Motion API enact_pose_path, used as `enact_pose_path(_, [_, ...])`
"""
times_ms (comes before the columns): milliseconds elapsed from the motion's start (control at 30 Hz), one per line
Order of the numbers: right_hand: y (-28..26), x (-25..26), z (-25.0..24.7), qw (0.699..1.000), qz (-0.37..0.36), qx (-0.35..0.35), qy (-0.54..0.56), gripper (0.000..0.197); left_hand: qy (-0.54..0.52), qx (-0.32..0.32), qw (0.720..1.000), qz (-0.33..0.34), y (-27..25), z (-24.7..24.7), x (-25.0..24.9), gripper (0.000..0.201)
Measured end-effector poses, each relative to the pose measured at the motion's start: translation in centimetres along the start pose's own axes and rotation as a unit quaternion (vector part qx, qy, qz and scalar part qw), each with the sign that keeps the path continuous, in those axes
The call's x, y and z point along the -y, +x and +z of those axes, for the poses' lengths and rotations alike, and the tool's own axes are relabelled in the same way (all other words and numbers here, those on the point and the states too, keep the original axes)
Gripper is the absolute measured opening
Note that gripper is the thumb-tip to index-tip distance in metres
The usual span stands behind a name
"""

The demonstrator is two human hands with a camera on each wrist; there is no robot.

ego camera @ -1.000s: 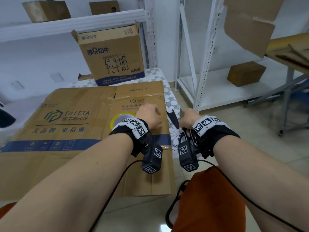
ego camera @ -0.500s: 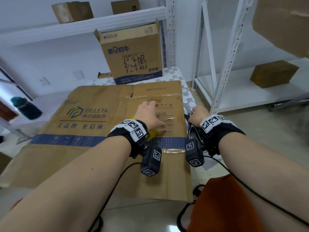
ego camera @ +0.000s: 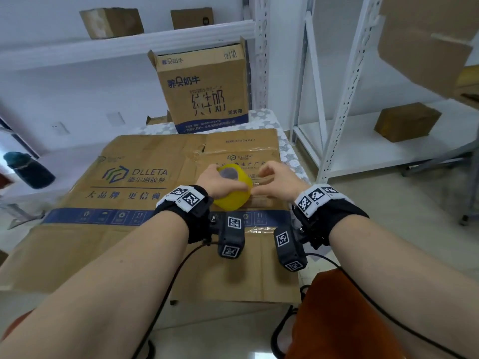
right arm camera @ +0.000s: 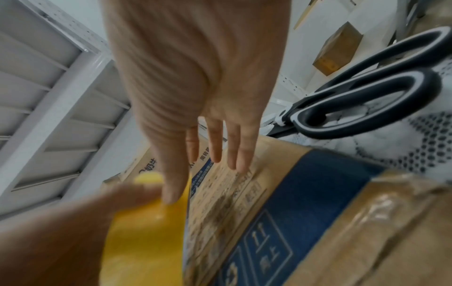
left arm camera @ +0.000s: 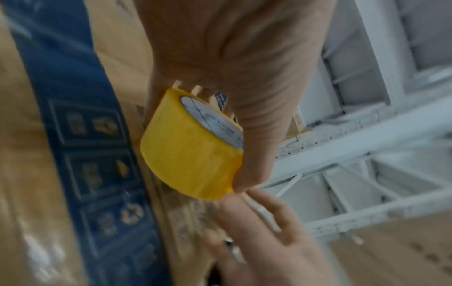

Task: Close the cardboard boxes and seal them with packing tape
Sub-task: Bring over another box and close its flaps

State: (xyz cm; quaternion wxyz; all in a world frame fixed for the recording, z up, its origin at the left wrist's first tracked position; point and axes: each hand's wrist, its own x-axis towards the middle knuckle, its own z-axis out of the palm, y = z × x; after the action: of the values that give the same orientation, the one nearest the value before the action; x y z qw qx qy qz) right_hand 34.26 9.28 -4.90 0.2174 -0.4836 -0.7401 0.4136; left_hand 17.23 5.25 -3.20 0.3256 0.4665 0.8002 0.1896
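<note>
A large flattened DLLETA cardboard box (ego camera: 134, 229) with a blue stripe lies across the table. My left hand (ego camera: 215, 181) grips a yellow packing tape roll (ego camera: 233, 195) just above the box's right part, with fingers through the core and the thumb on the outer wrap (left arm camera: 190, 151). My right hand (ego camera: 269, 177) is beside the roll, fingers nearly straight. Its thumb tip (right arm camera: 168, 195) touches the roll's yellow edge (right arm camera: 146, 232). Whether a tape end is lifted is not visible. A second brown box (ego camera: 204, 84) stands upright with raised flaps behind the flat one.
Black-handled scissors (right arm camera: 367, 96) lie on the patterned tablecloth (right arm camera: 415, 147) just right of the box edge. White metal shelving (ego camera: 334, 99) stands to the right and behind, with small boxes (ego camera: 407, 120) on it. A dark bottle (ego camera: 31, 169) stands at the far left.
My left hand has lifted the yellow tape roll off the box. My right hand has come in from the box's right edge near the scissors to touch the roll.
</note>
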Motion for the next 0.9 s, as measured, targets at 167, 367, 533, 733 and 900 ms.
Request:
enact_pose_path(167, [-0.5,0.8,0.5,0.991,-0.083,0.083,0.066,0.124,-0.069,0.022,0.997,0.019,-1.1,1.2,-2.9,0.111])
enact_pose_path(367, [-1.5,0.8,0.4,0.995,-0.084,0.022,-0.057,0.076,-0.186,0.124,0.974,0.033,-2.6,0.9,-1.3,0.120])
enact_pose_path(533, [-3.4,0.1,-0.2,0.995,0.014,-0.090,0.035,0.063,0.047,0.167,0.980,0.101,-5.1,0.1,1.7,0.118])
enact_pose_path(733, [-6.5,0.4,0.4,0.945,0.098,-0.163,0.266,0.056,0.381,0.162,0.900,0.136,-9.4,1.6,5.2,0.124])
enact_pose_path(900, [-8.4,0.7,2.1,0.909,0.147,-0.208,0.329,0.051,0.463,0.104,0.865,0.166,-11.0,3.7,8.8,0.137])
